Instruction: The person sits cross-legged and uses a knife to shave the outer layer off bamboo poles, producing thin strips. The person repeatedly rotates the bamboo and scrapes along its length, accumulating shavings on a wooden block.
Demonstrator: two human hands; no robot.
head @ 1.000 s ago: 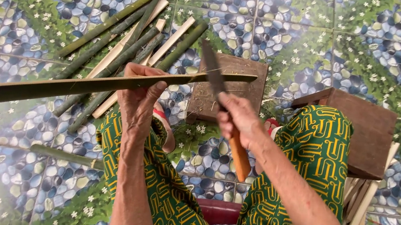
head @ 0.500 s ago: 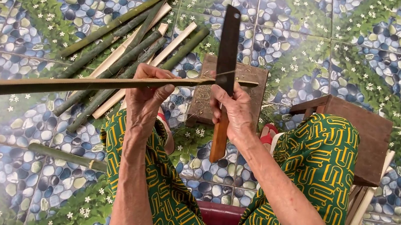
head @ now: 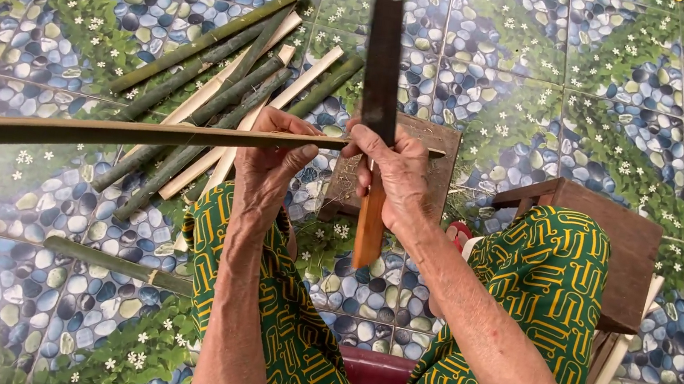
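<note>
My left hand [head: 269, 167] grips a long split bamboo strip [head: 108, 133] that runs level from the left edge to the wooden block. My right hand [head: 395, 177] holds a big knife by its orange wooden handle [head: 370, 225]. Its dark blade [head: 384, 59] points straight up and away from me, crossing the strip near its right end. Both hands sit close together above my knees, which are in green and yellow patterned trousers.
A pile of green bamboo stalks and pale split strips [head: 226, 76] lies on the tiled floor at upper left. A wooden chopping block [head: 436, 156] stands behind my hands. A brown wooden stool [head: 612, 231] is on the right. One green piece [head: 115, 262] lies at lower left.
The knife has swung from a slant across the strip to upright, blade pointing away. My right hand has come in closer to my left hand. The strip has stayed roughly level.
</note>
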